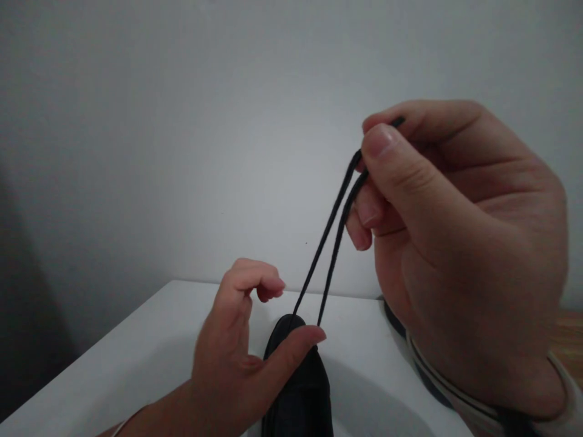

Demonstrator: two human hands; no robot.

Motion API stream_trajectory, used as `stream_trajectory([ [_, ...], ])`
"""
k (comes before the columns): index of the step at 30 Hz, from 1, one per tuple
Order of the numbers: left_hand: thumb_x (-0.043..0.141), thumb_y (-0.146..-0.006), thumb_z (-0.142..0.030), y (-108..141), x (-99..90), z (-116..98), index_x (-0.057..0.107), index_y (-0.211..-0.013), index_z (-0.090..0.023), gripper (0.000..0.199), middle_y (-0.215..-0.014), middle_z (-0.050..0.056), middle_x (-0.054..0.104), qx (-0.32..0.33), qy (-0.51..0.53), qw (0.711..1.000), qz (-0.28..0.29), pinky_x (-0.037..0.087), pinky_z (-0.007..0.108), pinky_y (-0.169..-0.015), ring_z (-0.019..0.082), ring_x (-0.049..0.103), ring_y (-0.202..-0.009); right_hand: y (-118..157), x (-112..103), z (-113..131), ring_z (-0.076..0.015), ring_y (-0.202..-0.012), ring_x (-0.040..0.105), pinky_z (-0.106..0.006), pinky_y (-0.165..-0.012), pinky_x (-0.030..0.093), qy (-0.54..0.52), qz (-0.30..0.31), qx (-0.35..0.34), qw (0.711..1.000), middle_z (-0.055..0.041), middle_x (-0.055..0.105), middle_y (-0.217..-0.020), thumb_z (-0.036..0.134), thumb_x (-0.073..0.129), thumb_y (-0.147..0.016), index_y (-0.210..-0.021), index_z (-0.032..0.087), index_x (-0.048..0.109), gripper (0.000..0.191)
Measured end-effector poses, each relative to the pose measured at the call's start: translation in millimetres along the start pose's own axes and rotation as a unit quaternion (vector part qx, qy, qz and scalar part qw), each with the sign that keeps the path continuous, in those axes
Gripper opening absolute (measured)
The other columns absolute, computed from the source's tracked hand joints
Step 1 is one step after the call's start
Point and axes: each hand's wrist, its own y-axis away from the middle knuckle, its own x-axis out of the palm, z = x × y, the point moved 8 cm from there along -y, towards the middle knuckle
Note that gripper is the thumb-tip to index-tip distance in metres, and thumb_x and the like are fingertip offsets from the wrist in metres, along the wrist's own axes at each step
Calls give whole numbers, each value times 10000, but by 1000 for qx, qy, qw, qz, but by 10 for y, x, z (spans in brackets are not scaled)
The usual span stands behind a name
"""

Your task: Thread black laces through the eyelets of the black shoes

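A black shoe (298, 388) lies on a white table (136, 364), toe pointing away from me. Two strands of its black lace (325, 249) run taut from the shoe up to the right. My right hand (460, 243) is raised above the shoe and pinches both strands together between thumb and fingers. My left hand (237, 346) rests on the left side of the shoe. Its thumb lies across the shoe's top near where the laces come out, and its fingers are curled and apart, holding nothing.
A plain white wall (182, 121) stands right behind the table's far edge. A dark object (394, 318) lies on the table behind my right wrist, mostly hidden. A strip of wooden surface (567, 340) shows at the far right.
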Motion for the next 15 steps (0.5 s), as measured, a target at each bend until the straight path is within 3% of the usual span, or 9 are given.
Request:
stream_trajectory([
  [2, 644, -818, -312, -151, -32, -355, 520, -996, -275, 220, -792, -12, 590, 73, -7, 997, 39, 478, 274, -668, 145, 560, -700, 16, -7, 15, -129, -618, 635, -248, -466, 507, -7, -5, -9, 1000, -5, 575, -831, 514, 529, -877, -877, 244, 606, 281],
  [6, 589, -865, -283, -399, 71, -665, 593, -932, -225, 89, -702, -37, 607, 104, -54, 989, 95, 445, 210, -532, 95, 540, -562, 45, 27, 111, -134, -604, 615, -262, -479, 506, -10, 11, -33, 999, -2, 549, -814, 475, 601, -844, -886, 256, 588, 224],
  [10, 601, -857, -294, -508, 49, -782, 564, -755, -210, 137, -661, -57, 575, 139, -87, 985, 47, 408, 183, -525, 71, 518, -544, 44, 8, 201, -131, -582, 580, -255, -490, 496, -32, 19, -52, 998, 5, 500, -745, 486, 608, -833, -849, 257, 575, 232],
  [13, 671, -799, -303, -565, -22, -796, 548, -772, -207, 158, -649, -70, 572, 122, -82, 989, 8, 392, 184, -527, 75, 524, -542, 17, -8, 136, -122, -567, 578, -254, -526, 516, -41, 12, -7, 999, 17, 506, -721, 500, 613, -822, -823, 237, 566, 267],
  [15, 683, -782, -235, -608, -51, -777, 578, -783, -206, 108, -657, -73, 581, 90, -7, 996, 5, 402, 181, -558, 82, 550, -570, 0, 3, 81, -125, -577, 604, -262, -555, 536, -71, 14, 29, 997, 25, 519, -711, 501, 610, -825, -824, 221, 559, 285],
])
